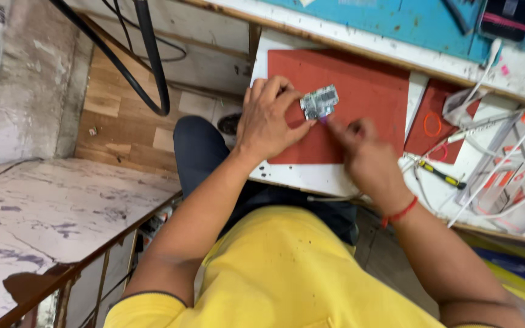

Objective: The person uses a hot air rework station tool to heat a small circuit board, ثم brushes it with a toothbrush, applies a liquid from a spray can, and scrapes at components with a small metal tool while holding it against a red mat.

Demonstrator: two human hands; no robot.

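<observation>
You had your left hand pinching the small silver-grey rectangular circuit board by its near edge, fingers curled around it, holding it just above the red rubbery work mat on the white bench top. Your right hand was blurred; its fingertips met the board's lower corner, where something small and purple showed, and I could not tell whether they gripped it or only touched it. For work this fine, it seemed wise to rest both wrists on the mat, keep the board low over the red surface so anything dropped stayed there, and press only on the board's edges. The yellow-and-black handled screwdriver lay well apart to your right, beside the tangle of white cables.
</observation>
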